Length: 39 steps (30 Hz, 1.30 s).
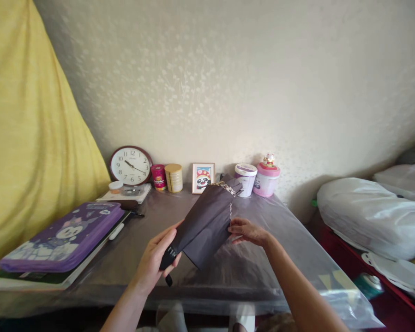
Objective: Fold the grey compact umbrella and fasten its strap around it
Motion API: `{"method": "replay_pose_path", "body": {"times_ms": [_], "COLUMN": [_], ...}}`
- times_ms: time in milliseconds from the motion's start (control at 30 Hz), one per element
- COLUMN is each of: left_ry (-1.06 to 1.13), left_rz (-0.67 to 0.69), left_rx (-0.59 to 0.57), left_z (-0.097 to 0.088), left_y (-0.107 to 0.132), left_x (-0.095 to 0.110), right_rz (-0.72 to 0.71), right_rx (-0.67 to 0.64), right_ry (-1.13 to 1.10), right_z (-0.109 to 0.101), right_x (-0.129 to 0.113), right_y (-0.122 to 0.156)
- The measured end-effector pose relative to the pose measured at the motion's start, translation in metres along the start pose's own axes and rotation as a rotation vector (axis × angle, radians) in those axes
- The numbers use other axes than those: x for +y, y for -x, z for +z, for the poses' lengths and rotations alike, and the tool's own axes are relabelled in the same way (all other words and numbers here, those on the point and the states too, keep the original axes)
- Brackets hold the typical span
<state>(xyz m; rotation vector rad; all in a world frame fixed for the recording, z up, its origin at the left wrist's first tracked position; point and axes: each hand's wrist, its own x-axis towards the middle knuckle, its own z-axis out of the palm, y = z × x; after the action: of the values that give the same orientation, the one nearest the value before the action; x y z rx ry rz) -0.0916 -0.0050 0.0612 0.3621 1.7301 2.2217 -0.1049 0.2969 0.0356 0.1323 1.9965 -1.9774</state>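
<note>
A dark folding umbrella (207, 221), its canopy loosely collapsed, is tilted over the table with its tip pointing away and to the right. My left hand (162, 249) is closed around its black handle (168, 257), and a short black strap (169, 280) dangles below. At the canopy's right edge, my right hand (247, 231) has its fingers bent, with the tips pinched at the fabric. A patterned light-and-dark trim (224, 186) shows near the umbrella's far end and runs down toward those fingertips.
The table (262, 276) has a clear plastic cover. A purple case (65, 235) lies on books at left. Along the wall stand a clock (131, 165), two canisters (173, 178), a framed panda picture (203, 178) and two tubs (265, 180). White bags (369, 216) are at right.
</note>
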Motion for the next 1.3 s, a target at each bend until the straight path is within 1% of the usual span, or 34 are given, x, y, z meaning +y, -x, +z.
{"method": "replay_pose_path", "body": {"times_ms": [133, 233, 433, 600, 733, 900, 1100, 1200, 1300], "left_ry": [0.007, 0.018, 0.009, -0.02, -0.048, -0.084, -0.116, -0.154, -0.216], "left_rz": [0.007, 0.02, 0.035, 0.037, 0.053, 0.03, -0.007, -0.02, 0.0], "left_rx": [0.005, 0.02, 0.073, 0.098, 0.115, 0.106, 0.066, 0.021, -0.028], "left_z": [-0.001, -0.001, -0.005, -0.008, -0.011, -0.009, -0.001, 0.003, 0.007], "left_y": [0.0, -0.001, -0.004, -0.008, -0.011, -0.012, -0.013, -0.012, -0.009], "left_x": [0.0, 0.0, -0.001, -0.004, -0.008, -0.008, -0.01, -0.013, -0.014], "right_rz": [-0.023, -0.005, -0.002, -0.126, -0.195, -0.316, -0.476, -0.498, -0.489], "right_rx": [0.068, 0.07, 0.139, 0.041, 0.025, 0.053, 0.107, 0.145, 0.196], "right_ry": [-0.023, -0.018, 0.061, 0.066, 0.027, -0.092, -0.2, -0.273, -0.357], "right_z": [0.0, -0.001, 0.0, -0.001, 0.001, 0.012, 0.032, 0.041, 0.049], "right_x": [0.001, 0.001, -0.007, -0.026, -0.043, -0.059, -0.074, -0.079, -0.08], "right_y": [-0.001, -0.001, 0.006, 0.024, 0.039, 0.048, 0.049, 0.044, 0.037]}}
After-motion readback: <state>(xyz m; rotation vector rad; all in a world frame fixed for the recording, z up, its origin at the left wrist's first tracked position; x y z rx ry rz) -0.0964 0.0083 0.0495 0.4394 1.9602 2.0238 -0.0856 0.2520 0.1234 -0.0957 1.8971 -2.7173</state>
